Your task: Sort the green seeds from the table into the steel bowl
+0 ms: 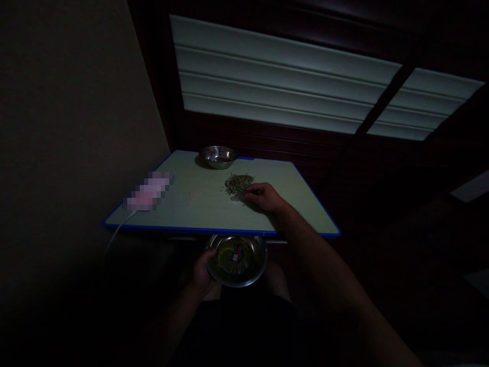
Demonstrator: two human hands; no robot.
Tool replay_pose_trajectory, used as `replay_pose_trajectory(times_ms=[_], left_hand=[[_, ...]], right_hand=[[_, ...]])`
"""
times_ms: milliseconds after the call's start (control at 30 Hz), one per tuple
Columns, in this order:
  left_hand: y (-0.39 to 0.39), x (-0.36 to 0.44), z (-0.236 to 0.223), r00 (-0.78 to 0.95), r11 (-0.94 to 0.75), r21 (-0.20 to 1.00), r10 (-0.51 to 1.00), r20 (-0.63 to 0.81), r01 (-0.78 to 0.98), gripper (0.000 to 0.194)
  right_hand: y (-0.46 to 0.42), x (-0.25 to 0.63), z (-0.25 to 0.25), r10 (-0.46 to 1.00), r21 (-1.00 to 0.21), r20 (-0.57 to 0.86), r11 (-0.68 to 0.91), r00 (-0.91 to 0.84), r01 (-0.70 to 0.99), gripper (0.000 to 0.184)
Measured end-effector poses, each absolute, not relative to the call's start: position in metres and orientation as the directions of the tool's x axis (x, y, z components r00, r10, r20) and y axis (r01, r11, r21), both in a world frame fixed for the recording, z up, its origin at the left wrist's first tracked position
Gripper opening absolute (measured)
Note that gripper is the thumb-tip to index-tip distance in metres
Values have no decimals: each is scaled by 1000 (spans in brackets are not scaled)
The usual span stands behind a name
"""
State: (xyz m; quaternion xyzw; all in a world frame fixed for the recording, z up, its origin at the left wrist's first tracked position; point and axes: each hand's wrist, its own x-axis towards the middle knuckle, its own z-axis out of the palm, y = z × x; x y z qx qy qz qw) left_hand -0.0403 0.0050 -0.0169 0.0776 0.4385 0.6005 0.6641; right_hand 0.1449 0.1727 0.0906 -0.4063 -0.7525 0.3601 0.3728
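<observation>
Below the near edge of the table, my left hand (203, 271) is closed on the rim of a metal bowl (261, 272). Small green beans or grains (225, 257) lie inside it, with a dark label (237, 251) among them; whether they are bagged I cannot tell. Over the tabletop, my right hand (267, 198) pinches a thin, pale flat piece (239, 196), perhaps a card, too dim to name surely. Its edge meets the near side of a loose pile of small greenish-brown grains (237, 182), spread on the table.
The pale green folding-style table (206, 214) has a blue edge. A second metal bowl (218, 164) stands at its far side. At the left lies a blurred pink object (147, 193) with a white cable (116, 229) hanging down. A wall (76, 102) rises at left.
</observation>
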Motion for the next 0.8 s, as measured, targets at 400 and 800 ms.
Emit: replay_pose_trajectory(times_ms=[400,800], left_hand=[[4,-40,-13,-108,249,634,877,-468,-732,20],[5,-43,-18,-120,284,644,853,-508,-711,19]], right_hand=[[173,156,97,936,-918,231,301,-267,260,19],[185,189,91,924,-779,288,73,252,623,14]])
